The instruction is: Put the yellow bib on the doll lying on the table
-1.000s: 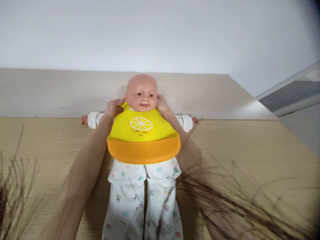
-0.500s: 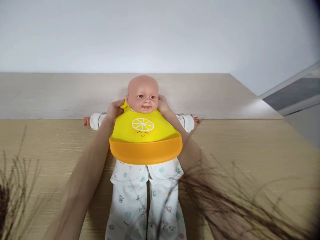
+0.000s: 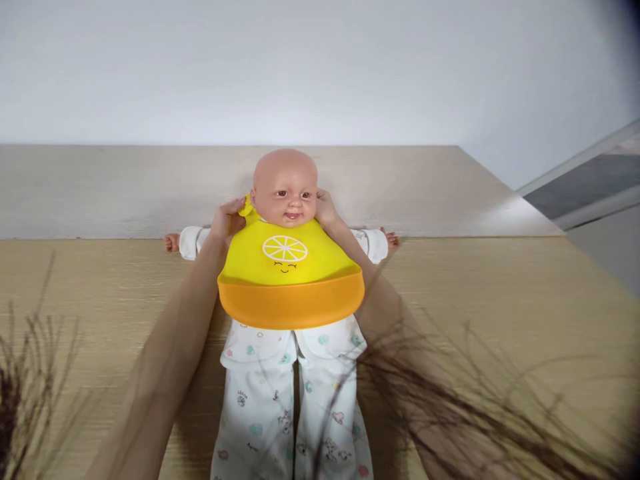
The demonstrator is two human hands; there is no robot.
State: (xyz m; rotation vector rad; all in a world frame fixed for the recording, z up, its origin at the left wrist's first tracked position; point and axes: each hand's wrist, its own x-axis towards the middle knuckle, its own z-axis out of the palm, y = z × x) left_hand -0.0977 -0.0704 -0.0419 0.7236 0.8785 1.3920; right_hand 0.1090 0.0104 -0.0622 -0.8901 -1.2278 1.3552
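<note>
A bald baby doll [image 3: 285, 170] in white printed clothes [image 3: 260, 407] lies on its back with both arms spread out. Over its chest is a yellow bib [image 3: 240, 257] bearing a white citrus slice and an orange catch pocket [image 3: 293, 305]. Beside the doll's neck, at the left of the picture, my left hand [image 3: 227, 218] pinches the bib's yellow neck strap. My right hand [image 3: 326, 207] is at the other side of the neck, fingers curled by the ear. The head and neck partly hide those fingertips and whatever they grip.
The doll rests on a light wooden tabletop [image 3: 500, 320], across which runs a seam. Behind it stands a pale wall [image 3: 300, 67]. Strands of dark hair [image 3: 465, 400] hang across the lower corners of the view.
Almost nothing differs. Both hands keep their places at the doll's neck; the view and the doll's head shift only very slightly.
</note>
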